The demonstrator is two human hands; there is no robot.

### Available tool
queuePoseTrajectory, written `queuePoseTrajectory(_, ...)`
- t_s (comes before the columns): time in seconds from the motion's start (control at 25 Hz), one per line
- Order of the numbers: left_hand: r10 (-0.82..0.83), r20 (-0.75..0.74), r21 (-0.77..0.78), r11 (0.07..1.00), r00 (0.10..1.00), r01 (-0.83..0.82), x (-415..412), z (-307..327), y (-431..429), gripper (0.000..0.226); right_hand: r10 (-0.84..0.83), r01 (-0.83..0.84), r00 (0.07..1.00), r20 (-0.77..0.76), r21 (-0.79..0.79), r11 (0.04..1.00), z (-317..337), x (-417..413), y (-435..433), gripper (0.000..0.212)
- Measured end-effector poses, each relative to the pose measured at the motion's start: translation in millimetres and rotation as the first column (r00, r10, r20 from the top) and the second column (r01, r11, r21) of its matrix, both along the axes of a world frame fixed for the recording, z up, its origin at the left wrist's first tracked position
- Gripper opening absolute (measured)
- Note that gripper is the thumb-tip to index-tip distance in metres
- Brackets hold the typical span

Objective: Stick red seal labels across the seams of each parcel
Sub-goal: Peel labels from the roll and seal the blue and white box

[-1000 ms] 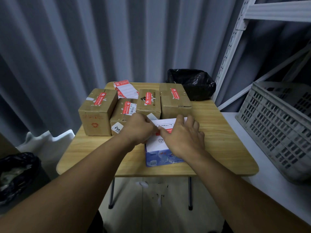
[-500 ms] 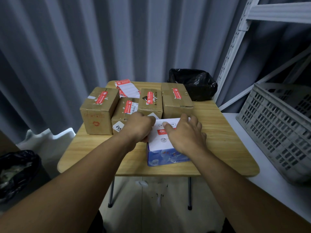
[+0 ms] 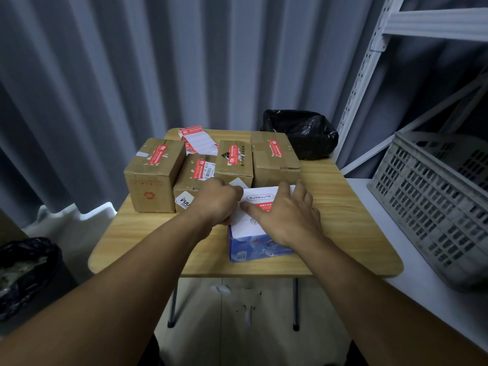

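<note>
On the centre counter [image 3: 343, 207] before grey curtains [image 3: 132, 75], the right hand [image 3: 287, 220] lies spread on a white-topped box [image 3: 244, 227]; the left hand [image 3: 216, 202] curls at its edge, grip unclear.

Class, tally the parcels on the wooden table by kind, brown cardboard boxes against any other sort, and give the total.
Brown cardboard boxes: 4
White-and-blue box: 1
Total: 5
</note>
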State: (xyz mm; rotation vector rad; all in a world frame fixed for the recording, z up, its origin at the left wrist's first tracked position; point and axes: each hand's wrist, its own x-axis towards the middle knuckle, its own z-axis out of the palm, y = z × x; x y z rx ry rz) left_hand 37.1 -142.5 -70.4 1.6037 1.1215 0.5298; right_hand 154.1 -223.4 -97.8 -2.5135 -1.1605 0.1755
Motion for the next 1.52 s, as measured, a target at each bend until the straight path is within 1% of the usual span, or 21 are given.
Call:
queuePoseTrajectory(0.12, -0.003, 0.002, -0.008, 1.0, 1.0, 0.003, -1.0, 0.4, -0.5, 0.011, 0.004, -0.003, 1.0, -0.012, 0.06, 0.998, 1.4, 5.9, -3.6, 0.086)
queuePoseTrajectory(0.24, -0.014, 0.003, -0.013, 1.0, 1.0, 0.014, -1.2, -1.8, 0.7, 0.012, -0.003, 0.013, 0.996, -0.088, 0.113, 0.994, 3.0, 19.4, -8.4, 0.068)
queuePoseTrajectory(0.4, -0.018, 0.013, -0.022, 1.0, 1.0, 0.018, 0.2, -1.0, 0.0, 0.008, 0.002, 0.02, 0.99, -0.144, 0.151, 0.988, 3.8, 39.7, -13.2, 0.031)
queuePoseTrajectory(0.52, 0.013, 0.014, 0.018, 1.0, 1.0, -0.013, -0.1, -0.8, -3.2, 0.008, 0.008, 0.022, 0.985, -0.173, 0.173, 0.985, 6.8, 45.8, -14.4, 0.02)
queuePoseTrajectory(0.6, 0.079, 0.008, 0.074, 0.994, 0.997, -0.079, -1.7, -3.9, -2.1, 0.008, 0.006, 0.023, 0.983, -0.183, 0.16, 0.987, 10.9, 47.8, -14.9, 0.021)
queuePoseTrajectory(0.68, 0.12, -0.025, 0.083, 0.99, 0.992, -0.118, -4.3, -5.9, -1.2, 0.01, -0.012, 0.04, 0.975, -0.223, 0.122, 0.992, 15.4, 49.2, -16.4, 0.026)
queuePoseTrajectory(0.8, 0.046, -0.118, -0.051, 0.997, 0.992, -0.053, -7.7, -6.3, -7.4, 0.022, -0.047, 0.069, 0.949, -0.311, 0.06, 0.996, 15.2, 51.6, -23.4, 0.03)
queuePoseTrajectory(0.88, -0.021, -0.134, -0.15, 0.989, 0.991, 0.001, -9.4, -4.8, -14.1, 0.028, -0.047, 0.07, 0.931, -0.361, 0.053, 0.996, 12.0, 52.6, -28.8, 0.033)
queuePoseTrajectory(0.92, -0.047, -0.127, -0.179, 0.984, 0.991, 0.023, -10.0, -3.3, -17.9, 0.029, -0.041, 0.07, 0.922, -0.386, 0.061, 0.996, 10.8, 53.8, -31.0, 0.034)
queuePoseTrajectory(1.0, -0.098, -0.134, -0.181, 0.981, 0.986, 0.073, -9.6, -0.9, -24.9, 0.031, -0.043, 0.07, 0.918, -0.395, 0.054, 0.996, 13.6, 57.2, -36.5, 0.032)
queuePoseTrajectory(1.12, -0.21, -0.191, -0.16, 0.97, 0.959, 0.18, -4.0, 2.6, -38.0, 0.041, -0.053, 0.06, 0.941, -0.336, 0.01, 0.998, 23.5, 68.9, -47.3, 0.024)
queuePoseTrajectory(1.2, -0.268, -0.232, -0.157, 0.959, 0.935, 0.236, 3.0, 4.0, -45.1, 0.047, -0.039, 0.046, 0.945, -0.326, 0.012, 0.999, 28.2, 76.3, -54.2, 0.023)
queuePoseTrajectory(1.32, -0.281, -0.231, -0.161, 0.955, 0.931, 0.248, 16.5, 3.6, -50.5, 0.046, -0.057, 0.061, 0.956, -0.288, 0.006, 0.998, 29.5, 83.7, -62.0, 0.024)
queuePoseTrajectory(1.4, -0.28, -0.186, -0.209, 0.948, 0.942, 0.241, 25.8, 1.6, -54.5, 0.042, -0.09, 0.088, 0.97, -0.227, -0.021, 0.996, 31.4, 86.1, -67.6, 0.034)
queuePoseTrajectory(1.52, -0.294, -0.153, -0.248, 0.935, 0.943, 0.251, 39.3, -1.6, -62.8, 0.04, -0.124, 0.121, 0.991, -0.051, -0.063, 0.991, 38.2, 90.7, -76.3, 0.054)
